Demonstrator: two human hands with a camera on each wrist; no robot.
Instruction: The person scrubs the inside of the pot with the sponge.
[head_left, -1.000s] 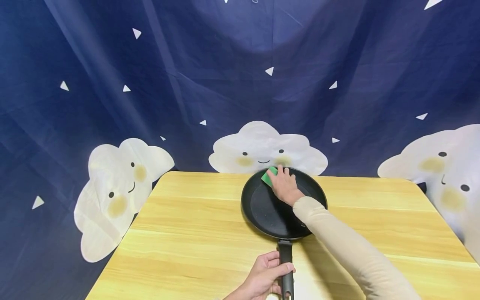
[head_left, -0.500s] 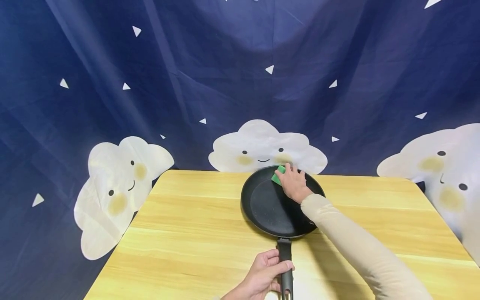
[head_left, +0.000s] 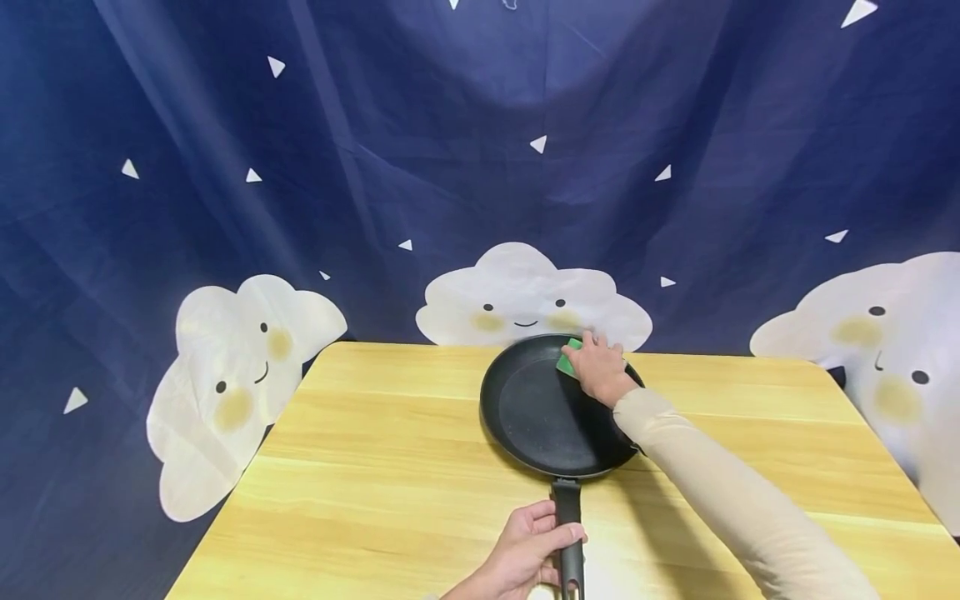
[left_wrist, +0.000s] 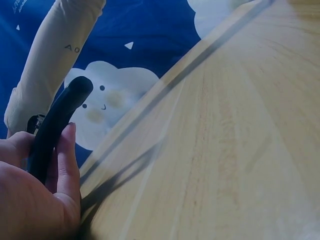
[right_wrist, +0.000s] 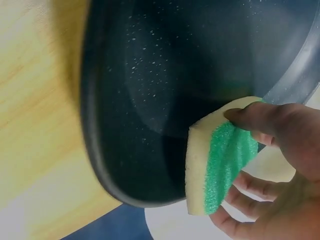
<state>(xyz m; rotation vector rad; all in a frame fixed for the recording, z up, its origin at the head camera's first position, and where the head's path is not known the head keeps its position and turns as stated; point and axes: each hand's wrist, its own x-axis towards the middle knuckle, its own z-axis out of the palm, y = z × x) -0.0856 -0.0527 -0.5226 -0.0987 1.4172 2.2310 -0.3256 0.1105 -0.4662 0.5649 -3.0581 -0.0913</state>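
Hands [head_left: 525, 546] [head_left: 600, 371] hold a black pan [head_left: 536, 417] and green sponge [head_left: 567, 362].

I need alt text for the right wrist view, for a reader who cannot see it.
A right hand pinches a green and cream sponge at the edge of a dark pan, whose inside shows small white specks. A wooden table shows at left, a blue and white cloth below.

At lower centre of the head view, the pan [head_left: 540, 417] looks smooth, coated metal, its handle [head_left: 567, 505] matt plastic, the sponge [right_wrist: 222, 160] rough green scourer on porous cream foam, the tabletop [head_left: 375, 450] smooth, faintly glossy wood, the backdrop [head_left: 450, 150] above creased cloth
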